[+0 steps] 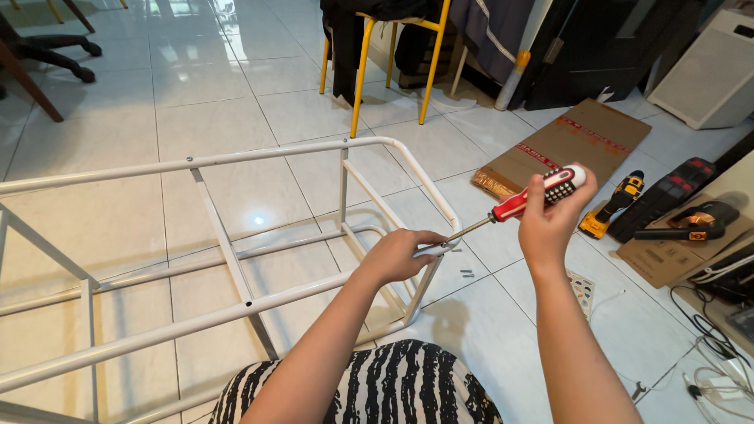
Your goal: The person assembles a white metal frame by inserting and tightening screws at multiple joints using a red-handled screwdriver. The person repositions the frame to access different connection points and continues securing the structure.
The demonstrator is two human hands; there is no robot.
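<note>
Right hand (550, 224), centre right of frame, fingers wrapped tight round red-black handle of screwdriver (518, 206); shaft slants down-left, tip meets white tube frame (236, 161) at centre. Left hand (397, 255) pinched closed on frame's right-end tube, right at tip. Two loose screws (467, 273) on tile just right of that tube. Frame spans left half, lying on side. Bare tile between frame end and cardboard sheet (565, 145) upper right. Yellow drill (613, 206) and cables crowd right edge.
</note>
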